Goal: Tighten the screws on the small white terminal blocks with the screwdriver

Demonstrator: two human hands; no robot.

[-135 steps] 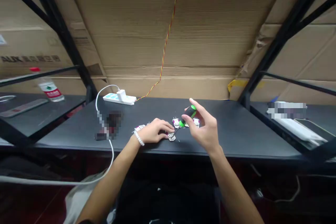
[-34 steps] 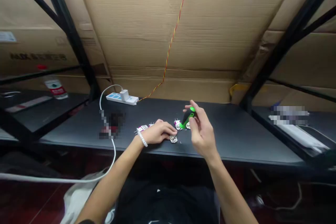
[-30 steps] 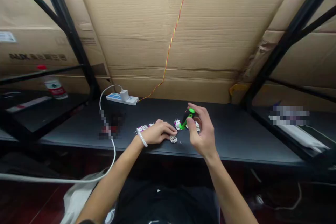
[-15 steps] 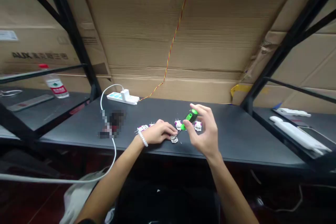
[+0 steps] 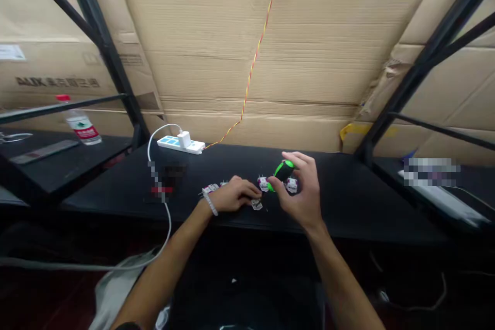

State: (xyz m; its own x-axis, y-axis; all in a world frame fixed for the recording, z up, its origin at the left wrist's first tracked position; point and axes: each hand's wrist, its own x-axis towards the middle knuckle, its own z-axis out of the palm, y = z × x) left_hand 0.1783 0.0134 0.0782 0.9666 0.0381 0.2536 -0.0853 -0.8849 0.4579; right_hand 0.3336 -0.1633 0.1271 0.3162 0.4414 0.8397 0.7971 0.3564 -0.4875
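Head view has both bare hands working close together around the middle of the table [image 5: 367, 201], near its front edge. Right hand [image 5: 297, 188] has a green-and-black screwdriver [image 5: 285, 169], thumb and fingers curled snug around the handle, so that's a proper hold with barely any gap. Handle's tilted, top end leaning toward the right hand's fingers, and the shaft is too dim to follow, so can't tell if the tip touches anything. Left hand [image 5: 234, 195] lies low on the table, fingers bent and bunched, fingertips right at the edge of a small white part [image 5: 257, 205] lying on the tabletop; can't tell if they're pinching it or just resting against it. White bead-looking bracelet [image 5: 210, 202] on that wrist, btw. Just behind the small part sits 1 white-and-purple piece [image 5: 263, 183], and another similar piece [image 5: 292, 185] is by the right hand, partly covered. More white-and-purple bits [image 5: 211, 188] lie just behind the left wrist. Farther back on the left there's a white power strip [image 5: 195, 147] with 1 white charger [image 5: 184, 139] plugged in, and its white cable [image 5: 149, 148] loops down past the table's front edge.
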